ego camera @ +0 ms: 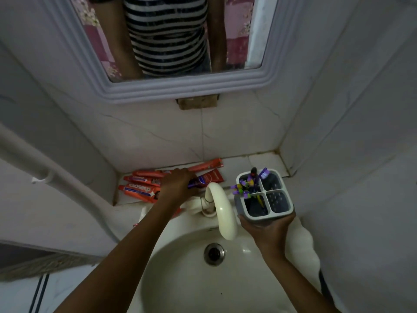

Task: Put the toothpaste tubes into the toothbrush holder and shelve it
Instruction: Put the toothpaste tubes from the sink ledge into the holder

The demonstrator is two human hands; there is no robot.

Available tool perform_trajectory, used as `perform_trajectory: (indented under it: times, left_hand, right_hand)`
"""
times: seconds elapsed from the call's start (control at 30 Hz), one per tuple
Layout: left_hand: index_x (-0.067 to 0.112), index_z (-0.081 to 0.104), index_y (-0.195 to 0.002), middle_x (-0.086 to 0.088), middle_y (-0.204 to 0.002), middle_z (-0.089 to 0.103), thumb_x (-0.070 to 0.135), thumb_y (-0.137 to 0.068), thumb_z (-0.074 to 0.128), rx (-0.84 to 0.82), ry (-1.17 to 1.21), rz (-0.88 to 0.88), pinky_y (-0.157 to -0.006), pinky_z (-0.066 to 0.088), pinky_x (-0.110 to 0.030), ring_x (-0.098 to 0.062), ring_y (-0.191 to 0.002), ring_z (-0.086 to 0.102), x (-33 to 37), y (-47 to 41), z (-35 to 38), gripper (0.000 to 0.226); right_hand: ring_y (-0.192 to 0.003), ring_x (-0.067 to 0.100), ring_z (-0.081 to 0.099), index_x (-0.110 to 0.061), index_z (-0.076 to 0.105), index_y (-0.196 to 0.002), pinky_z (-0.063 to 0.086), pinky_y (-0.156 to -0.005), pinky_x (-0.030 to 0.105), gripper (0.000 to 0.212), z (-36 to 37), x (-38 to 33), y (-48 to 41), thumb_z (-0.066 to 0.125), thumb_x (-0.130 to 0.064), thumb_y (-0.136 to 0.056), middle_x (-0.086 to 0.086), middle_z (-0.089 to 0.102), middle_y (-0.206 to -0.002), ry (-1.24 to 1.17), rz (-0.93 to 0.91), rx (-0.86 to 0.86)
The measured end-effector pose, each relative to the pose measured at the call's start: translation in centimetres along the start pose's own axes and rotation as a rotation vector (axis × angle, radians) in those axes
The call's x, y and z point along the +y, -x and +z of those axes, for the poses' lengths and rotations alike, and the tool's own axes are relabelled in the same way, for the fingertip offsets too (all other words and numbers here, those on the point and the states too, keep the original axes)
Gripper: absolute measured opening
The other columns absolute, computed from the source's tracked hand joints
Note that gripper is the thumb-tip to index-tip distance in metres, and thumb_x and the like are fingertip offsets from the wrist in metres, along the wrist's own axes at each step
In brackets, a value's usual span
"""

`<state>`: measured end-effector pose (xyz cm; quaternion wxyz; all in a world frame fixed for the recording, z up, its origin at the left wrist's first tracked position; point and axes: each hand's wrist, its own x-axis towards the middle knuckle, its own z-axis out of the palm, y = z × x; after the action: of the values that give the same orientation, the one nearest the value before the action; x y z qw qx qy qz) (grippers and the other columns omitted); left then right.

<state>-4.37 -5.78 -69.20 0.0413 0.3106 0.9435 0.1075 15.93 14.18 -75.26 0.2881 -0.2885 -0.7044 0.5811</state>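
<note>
Several red toothpaste tubes (pixel 140 190) lie in a heap on the tiled ledge behind the sink. My left hand (pixel 176 182) rests on the heap with its fingers closed around one red and purple tube (pixel 207 178). My right hand (pixel 266 228) holds a grey and white toothbrush holder (pixel 264 195) from below, over the sink's right rim. The holder has four compartments. Purple toothbrushes (pixel 248 184) stand in its two left compartments; the two right ones hold nothing.
A cream tap (pixel 222 208) arches over the white sink (pixel 191 279) between my hands. The tiled ledge (pixel 259 162) runs behind the sink into a wall corner. A framed mirror (pixel 180 86) hangs above. A white pipe (pixel 56 177) slants down the left wall.
</note>
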Motion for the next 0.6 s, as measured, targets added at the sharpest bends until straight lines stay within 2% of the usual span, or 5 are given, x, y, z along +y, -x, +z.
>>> perform_trajectory:
  times: [0.1,0.17,0.37,0.47,0.6]
  left_hand:
    - [0.024,0.064,-0.107,-0.001,-0.107,0.066,0.050,-0.076,0.071,-0.107,-0.069,0.042,-0.082,0.051,-0.035,-0.021,-0.098,0.059,1.1,-1.5,-0.3,0.042]
    - [0.022,0.061,-0.109,-0.004,-0.113,0.062,0.047,-0.078,0.069,-0.177,-0.162,0.080,-0.084,0.046,-0.036,-0.023,-0.104,0.057,1.9,-2.5,-0.3,0.041]
    - [0.017,0.060,-0.113,-0.009,-0.116,0.060,0.045,-0.079,0.069,-0.268,-0.340,0.120,-0.083,0.050,-0.038,-0.027,-0.108,0.060,2.7,-4.2,-1.3,0.044]
    - [0.017,0.054,-0.112,-0.007,-0.112,0.060,0.034,-0.075,0.075,-0.182,-0.177,0.049,-0.077,0.050,-0.037,-0.027,-0.102,0.061,2.6,-4.1,-3.1,0.046]
    - [0.019,0.065,-0.089,0.003,-0.090,0.066,0.038,-0.060,0.078,0.066,0.473,-0.122,-0.069,0.052,-0.034,-0.018,-0.084,0.065,3.3,-3.8,-6.9,0.037]
  right_hand:
    - [-0.135,0.017,0.059,-0.020,0.031,-0.142,0.052,-0.110,0.041,0.120,0.0,0.4,-0.1,0.102,0.003,-0.048,0.013,0.050,-0.150,-0.032,-0.011,0.019]
    - [-0.136,0.021,0.058,-0.018,0.030,-0.143,0.052,-0.110,0.040,0.122,0.1,0.6,-0.1,0.102,0.005,-0.047,0.013,0.050,-0.150,-0.025,-0.018,0.013]
    - [-0.134,0.011,0.058,-0.019,0.030,-0.141,0.054,-0.105,0.029,0.124,0.2,-0.2,0.1,0.102,-0.044,-0.044,0.009,0.050,-0.147,-0.100,0.030,0.011]
    - [-0.137,0.020,0.057,-0.014,0.029,-0.147,0.054,-0.109,0.043,0.133,0.1,0.2,0.0,0.102,-0.055,-0.043,0.010,0.049,-0.150,-0.075,0.054,0.009]
    - [-0.136,0.021,0.057,-0.012,0.028,-0.148,0.054,-0.108,0.038,0.131,0.0,0.6,0.0,0.105,-0.035,-0.044,0.008,0.050,-0.149,-0.007,0.011,0.012]
